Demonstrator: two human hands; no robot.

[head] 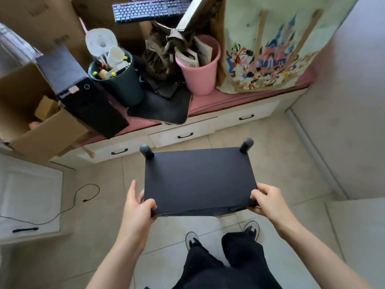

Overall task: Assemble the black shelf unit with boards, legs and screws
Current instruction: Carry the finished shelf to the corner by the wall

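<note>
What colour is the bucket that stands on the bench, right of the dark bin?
The bucket is pink, seen in the head view, the only view.

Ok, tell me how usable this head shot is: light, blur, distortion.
Head view: soft, even daylight, no harsh glare; the black board reads as a flat dark patch with little surface detail. Wide-angle bending curves the drawer front and the wall edges. The left hand and right hand are fairly sharp; the clutter up top, like the pink bin, is slightly soft.

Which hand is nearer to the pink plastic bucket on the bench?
Right. The right hand lies below the pink plastic bucket, slightly to its right; the left hand lies farther, down-left.
</note>
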